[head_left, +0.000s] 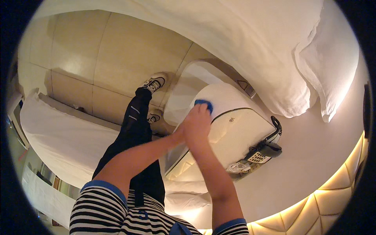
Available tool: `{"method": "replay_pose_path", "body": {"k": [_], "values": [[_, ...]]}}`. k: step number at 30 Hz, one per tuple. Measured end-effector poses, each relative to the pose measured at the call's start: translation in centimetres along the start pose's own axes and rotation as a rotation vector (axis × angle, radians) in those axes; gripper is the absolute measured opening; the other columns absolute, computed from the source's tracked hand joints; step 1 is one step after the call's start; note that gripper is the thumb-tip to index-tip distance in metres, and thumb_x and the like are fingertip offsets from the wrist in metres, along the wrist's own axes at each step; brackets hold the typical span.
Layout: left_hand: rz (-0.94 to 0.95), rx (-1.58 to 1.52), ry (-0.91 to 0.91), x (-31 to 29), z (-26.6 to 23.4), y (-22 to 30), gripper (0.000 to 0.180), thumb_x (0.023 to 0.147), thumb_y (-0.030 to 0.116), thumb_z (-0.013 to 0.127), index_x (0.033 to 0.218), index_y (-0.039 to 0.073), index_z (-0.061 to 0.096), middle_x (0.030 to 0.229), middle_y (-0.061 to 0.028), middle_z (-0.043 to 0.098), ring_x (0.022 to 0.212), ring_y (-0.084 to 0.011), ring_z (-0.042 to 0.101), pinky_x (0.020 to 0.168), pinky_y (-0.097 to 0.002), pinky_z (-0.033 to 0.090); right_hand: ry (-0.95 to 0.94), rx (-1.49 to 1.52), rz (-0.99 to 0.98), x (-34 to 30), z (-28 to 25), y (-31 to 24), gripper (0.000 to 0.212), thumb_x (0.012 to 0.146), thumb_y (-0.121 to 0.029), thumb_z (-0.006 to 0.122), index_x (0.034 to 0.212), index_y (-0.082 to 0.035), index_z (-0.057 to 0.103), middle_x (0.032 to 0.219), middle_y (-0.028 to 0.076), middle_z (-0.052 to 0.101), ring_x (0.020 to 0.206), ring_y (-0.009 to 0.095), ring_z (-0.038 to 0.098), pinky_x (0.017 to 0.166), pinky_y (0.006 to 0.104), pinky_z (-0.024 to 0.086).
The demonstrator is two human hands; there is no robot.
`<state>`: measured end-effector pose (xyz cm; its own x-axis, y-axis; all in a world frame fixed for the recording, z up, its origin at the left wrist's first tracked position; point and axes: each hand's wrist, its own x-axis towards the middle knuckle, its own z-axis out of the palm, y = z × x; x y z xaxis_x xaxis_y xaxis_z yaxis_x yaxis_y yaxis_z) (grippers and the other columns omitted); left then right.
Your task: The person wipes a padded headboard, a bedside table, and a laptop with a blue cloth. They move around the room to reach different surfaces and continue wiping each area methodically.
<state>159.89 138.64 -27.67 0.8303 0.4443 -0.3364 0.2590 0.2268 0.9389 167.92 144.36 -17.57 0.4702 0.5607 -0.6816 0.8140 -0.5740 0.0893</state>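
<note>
Beside me, hands (197,123) overlapped at a blue pad (209,107), seemingly soft, light, best gripped from above, visible fingers (202,107) bunched, others indiscernible.

We look down on a floor of large beige tiles (129,47) with thin dark joints, and between two beds: one draped in loose white bedding (235,27) across the top and upper right, the other under a smooth white cover (70,143) at the left. Along the right we see a plain pale wall (309,152) (bowed by the wide lens), and beyond it tufted cream wall padding (329,199) with angular seams, edged by a strip of warm yellow light (362,141).
</note>
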Motion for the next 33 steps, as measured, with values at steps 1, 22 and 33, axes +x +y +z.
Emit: {"method": "replay_pose_path", "body": {"k": [1,22,33], "values": [[-0.031,0.014,-0.001,-1.6,0.5,0.5,0.047,0.093,0.018,0.038,0.136,0.001,0.029,0.142,-0.0166,0.027,0.134,-0.0309,0.021,0.11,-0.0366,0.016,0.016,-0.146,-0.104,-1.7,0.9,-0.4,0.027,0.077,-0.016,0.051,0.096,-0.001,0.063,0.112,0.017,0.052,0.102,0.028,0.048,0.085,0.033,0.04],[0.066,-0.098,0.034,-8.9,1.6,-3.9,0.053,0.091,0.026,0.042,0.136,0.002,0.028,0.144,-0.0192,0.022,0.136,-0.0346,0.013,0.111,-0.0417,0.008,-0.078,-0.388,-0.314,-6.3,6.7,-2.4,0.03,0.076,-0.02,0.051,0.095,-0.001,0.065,0.106,0.013,0.055,0.104,0.029,0.043,0.083,0.0348,0.037],[0.312,-0.142,0.102,-5.1,1.6,-2.9,0.054,0.09,0.027,0.044,0.136,0.002,0.029,0.144,-0.019,0.022,0.136,-0.0362,0.012,0.111,-0.0434,0.007,0.382,-0.405,-0.135,-6.4,8.5,-1.4,0.027,0.075,-0.02,0.053,0.09,-0.002,0.066,0.102,0.013,0.054,0.097,0.027,0.046,0.082,0.0339,0.038]]}}
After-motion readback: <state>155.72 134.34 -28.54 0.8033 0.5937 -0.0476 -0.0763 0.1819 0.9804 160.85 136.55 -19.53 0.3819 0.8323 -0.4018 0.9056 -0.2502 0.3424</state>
